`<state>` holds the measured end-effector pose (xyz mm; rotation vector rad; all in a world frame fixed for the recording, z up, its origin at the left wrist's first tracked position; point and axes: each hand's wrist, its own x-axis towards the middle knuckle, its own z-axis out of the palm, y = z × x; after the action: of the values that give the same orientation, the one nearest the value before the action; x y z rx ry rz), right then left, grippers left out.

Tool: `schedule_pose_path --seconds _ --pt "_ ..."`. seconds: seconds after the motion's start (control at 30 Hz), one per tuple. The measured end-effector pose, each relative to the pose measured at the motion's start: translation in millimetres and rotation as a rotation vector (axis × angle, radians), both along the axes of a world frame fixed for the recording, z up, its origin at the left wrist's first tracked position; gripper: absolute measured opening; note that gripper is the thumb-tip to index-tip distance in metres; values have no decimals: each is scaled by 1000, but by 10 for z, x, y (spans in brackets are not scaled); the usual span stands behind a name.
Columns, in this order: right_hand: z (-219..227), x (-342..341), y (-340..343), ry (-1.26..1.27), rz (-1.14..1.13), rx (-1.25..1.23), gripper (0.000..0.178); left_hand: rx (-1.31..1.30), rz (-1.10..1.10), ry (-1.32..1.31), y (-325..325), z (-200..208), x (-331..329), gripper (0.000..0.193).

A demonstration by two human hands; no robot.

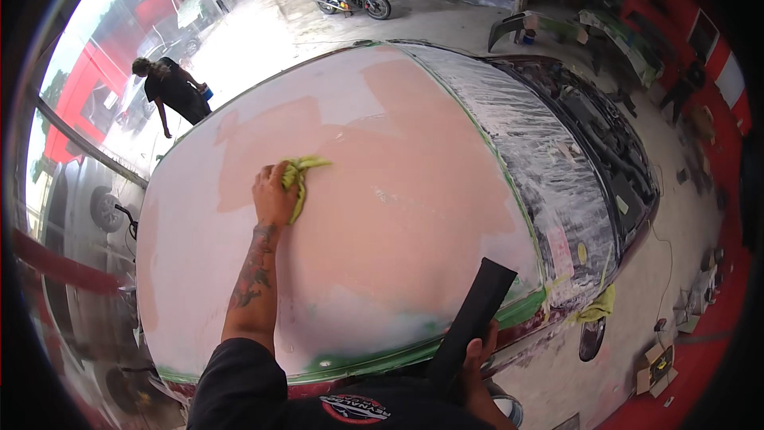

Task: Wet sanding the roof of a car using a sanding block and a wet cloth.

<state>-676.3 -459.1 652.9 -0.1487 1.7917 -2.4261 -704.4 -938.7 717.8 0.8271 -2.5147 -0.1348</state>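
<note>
In the head view, my left hand (272, 195), arm (253, 287) stretched over the car roof (398, 227), was clamped on a yellow-green cloth (298, 178) well in from the edges — my right hand (480, 357), low by the near edge, clasped a slanting black block (480, 306).

Roof (414, 159) clear right of yellow cloth (296, 178); black block (480, 310) obstructs near side
</note>
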Motion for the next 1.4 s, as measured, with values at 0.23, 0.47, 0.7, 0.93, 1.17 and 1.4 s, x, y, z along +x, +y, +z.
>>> schedule_pose_path --seconds 0.23,0.47,0.7,0.93,1.17,1.4 --pt "51 16 41 -18 50 23 74 8 247 -128 -155 -18 -39 73" --pt "-30 -33 7 12 18 -13 69 284 -206 53 577 91 -175 37" --pt "553 -543 -181 -269 194 12 63 395 -309 89 1454 623 -142 28" --pt "1023 -814 -1511 776 446 1262 58 367 -316 207 1478 957 113 32" --pt "563 -689 -1871 1043 382 1385 62 208 149 5 714 380 1448 46" --pt "624 -667 -1879 917 473 1464 70 197 153 21 628 -39 1941 71"
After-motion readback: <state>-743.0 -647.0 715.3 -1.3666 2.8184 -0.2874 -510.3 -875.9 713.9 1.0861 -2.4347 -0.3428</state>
